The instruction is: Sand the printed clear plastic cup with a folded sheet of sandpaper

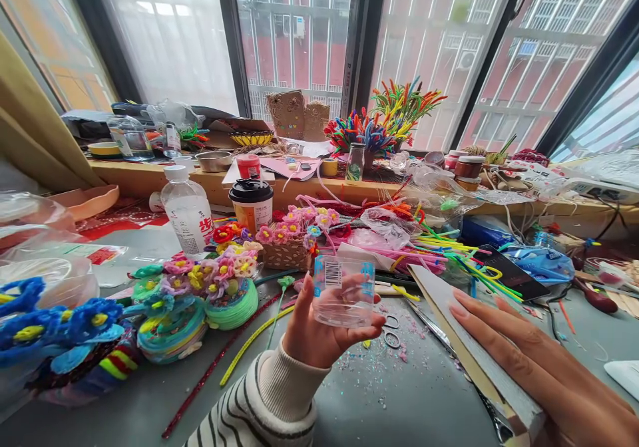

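Note:
My left hand (319,330), in a striped sleeve, is closed around a small clear plastic box (343,291) with a barcode label, held up above the grey table (399,400). My right hand (539,360) lies flat with fingers stretched out on a long pale board (449,314) that runs diagonally across the table. Small scissors (390,330) lie on the table just beyond the box, among bits of glitter and trimmings.
Pipe-cleaner flowers in baskets (224,281) and blue ones (54,327) crowd the left. A water bottle (187,211) and lidded cup (251,202) stand behind. Loose coloured pipe cleaners (439,247) pile in the middle. The window ledge (309,174) holds jars and craft bouquets.

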Demonstrator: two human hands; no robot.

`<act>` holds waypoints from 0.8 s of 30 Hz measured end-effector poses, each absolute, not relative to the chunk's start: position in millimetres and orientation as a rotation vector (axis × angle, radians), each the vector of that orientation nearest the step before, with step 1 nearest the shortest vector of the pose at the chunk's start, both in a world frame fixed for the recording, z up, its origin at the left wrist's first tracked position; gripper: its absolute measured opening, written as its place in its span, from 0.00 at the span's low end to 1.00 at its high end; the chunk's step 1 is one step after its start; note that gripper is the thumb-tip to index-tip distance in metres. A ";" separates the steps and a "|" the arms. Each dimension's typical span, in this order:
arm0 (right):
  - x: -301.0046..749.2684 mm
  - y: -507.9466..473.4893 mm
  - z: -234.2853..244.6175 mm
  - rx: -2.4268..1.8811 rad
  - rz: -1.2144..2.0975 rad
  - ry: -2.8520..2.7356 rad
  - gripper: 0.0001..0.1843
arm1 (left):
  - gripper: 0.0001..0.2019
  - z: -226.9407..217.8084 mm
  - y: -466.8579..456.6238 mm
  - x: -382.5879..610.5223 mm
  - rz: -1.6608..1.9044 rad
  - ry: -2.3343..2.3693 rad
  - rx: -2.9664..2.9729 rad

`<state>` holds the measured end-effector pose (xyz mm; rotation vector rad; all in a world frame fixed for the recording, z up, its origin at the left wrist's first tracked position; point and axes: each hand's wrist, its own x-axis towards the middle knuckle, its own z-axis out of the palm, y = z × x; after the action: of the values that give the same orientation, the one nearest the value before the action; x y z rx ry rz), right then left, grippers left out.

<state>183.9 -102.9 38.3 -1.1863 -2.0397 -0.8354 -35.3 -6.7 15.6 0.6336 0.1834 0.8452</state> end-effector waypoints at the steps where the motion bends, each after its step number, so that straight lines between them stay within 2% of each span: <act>1: 185.3 -102.6 38.1 -1.178 -0.830 -2.057 0.25 | 0.32 17.8 -8.4 -35.6 0.842 0.185 0.619; 5: 183.6 -103.1 37.7 -1.184 -0.798 -2.021 0.24 | 0.31 22.7 -12.9 -33.5 0.874 0.212 0.591; 10: 172.8 -104.7 38.1 -1.245 -0.743 -1.907 0.21 | 0.24 16.9 -11.1 -24.6 1.208 0.492 0.780; 14: 177.0 -103.6 37.6 -1.194 -0.736 -1.991 0.22 | 0.25 14.1 -8.6 -21.1 1.400 0.688 0.855; 19: 185.6 -101.8 36.1 -1.167 -0.706 -2.070 0.25 | 0.22 13.1 -6.4 -22.4 1.459 0.745 0.890; 24: 180.6 -104.3 32.5 -1.212 -0.682 -1.963 0.23 | 0.27 9.3 -4.3 -23.6 1.484 0.833 0.921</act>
<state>180.6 -104.3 32.5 -1.2119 -1.9626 -0.6819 -23.6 -4.3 9.3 0.9205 0.8330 1.4844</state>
